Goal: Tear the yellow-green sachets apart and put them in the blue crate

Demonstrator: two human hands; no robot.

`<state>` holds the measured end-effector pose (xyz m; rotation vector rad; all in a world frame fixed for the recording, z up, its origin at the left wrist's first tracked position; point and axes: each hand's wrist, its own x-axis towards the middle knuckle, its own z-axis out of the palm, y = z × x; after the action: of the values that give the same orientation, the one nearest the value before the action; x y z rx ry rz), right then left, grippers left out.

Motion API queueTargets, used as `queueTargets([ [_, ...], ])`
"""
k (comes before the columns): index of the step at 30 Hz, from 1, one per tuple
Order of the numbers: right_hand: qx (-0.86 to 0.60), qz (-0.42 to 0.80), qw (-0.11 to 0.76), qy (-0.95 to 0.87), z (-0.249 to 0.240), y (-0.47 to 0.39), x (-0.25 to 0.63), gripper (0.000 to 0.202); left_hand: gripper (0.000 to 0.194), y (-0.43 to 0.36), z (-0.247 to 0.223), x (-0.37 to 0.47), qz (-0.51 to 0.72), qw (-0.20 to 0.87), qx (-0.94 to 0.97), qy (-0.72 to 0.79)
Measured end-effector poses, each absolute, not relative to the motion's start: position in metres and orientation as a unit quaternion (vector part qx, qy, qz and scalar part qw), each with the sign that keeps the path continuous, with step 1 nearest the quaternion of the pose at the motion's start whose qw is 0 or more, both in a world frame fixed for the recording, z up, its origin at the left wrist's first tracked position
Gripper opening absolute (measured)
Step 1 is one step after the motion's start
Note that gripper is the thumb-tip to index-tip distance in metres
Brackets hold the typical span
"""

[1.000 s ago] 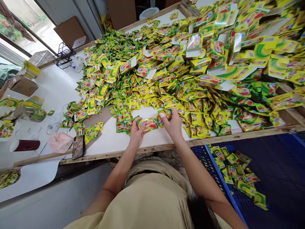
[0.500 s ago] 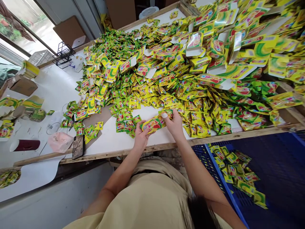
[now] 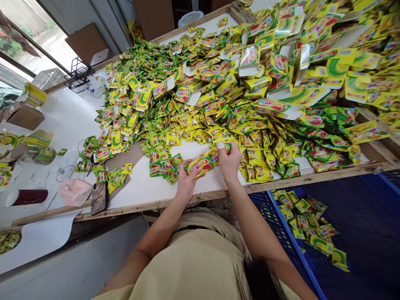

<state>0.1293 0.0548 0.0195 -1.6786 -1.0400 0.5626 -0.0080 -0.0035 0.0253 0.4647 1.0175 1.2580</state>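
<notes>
My left hand (image 3: 186, 182) is closed around the lower left end of a small yellow and green printed box (image 3: 202, 165), held above the table's front edge. At the box's upper right end, my right hand (image 3: 230, 163) pinches small candy sachets (image 3: 213, 153), its thumb on top with something white over the tip. The sachets sit right at the box's end; how far they go in is hidden by the fingers. Loose green sachets (image 3: 162, 164) lie left of my hands, and yellow sachets (image 3: 258, 158) lie to the right.
A large heap of sachets and flat or open boxes (image 3: 218, 79) covers the framed table. At left are a phone (image 3: 99, 197), a pink bag (image 3: 75, 191), a dark red cup (image 3: 31, 197) and a jar (image 3: 43, 154). A blue crate (image 3: 359, 233) with several packed boxes stands below right.
The right hand has shifted slightly, its thumb now more upright over the sachets at the box's end. The left hand keeps its hold. The whole view has moved a little.
</notes>
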Motion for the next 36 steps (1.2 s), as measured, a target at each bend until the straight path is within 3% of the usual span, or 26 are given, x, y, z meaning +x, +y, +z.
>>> queueTargets([
  [8,-0.684,0.229,0.506,-0.474,0.020,0.040,0.127,0.038,0.055,-0.009,0.020,-0.003,0.576,0.653,0.177,0.459],
  [17,-0.712,0.200,0.363,-0.567,0.036,0.042,0.136,0.035,0.051,-0.015,0.023,-0.004,0.577,0.644,0.196,0.463],
  [23,-0.708,0.202,0.354,-0.577,0.042,0.041,0.139,0.041,0.048,-0.016,0.025,-0.004,0.577,0.642,0.221,0.455],
  [30,-0.700,0.267,0.411,-0.520,0.042,0.046,0.133,0.044,0.048,-0.015,0.024,0.001,0.577,0.656,0.221,0.434],
  [36,-0.593,0.396,0.354,-0.605,0.036,0.052,0.147,0.026,0.047,-0.011,0.016,-0.007,0.572,0.652,0.225,0.444],
])
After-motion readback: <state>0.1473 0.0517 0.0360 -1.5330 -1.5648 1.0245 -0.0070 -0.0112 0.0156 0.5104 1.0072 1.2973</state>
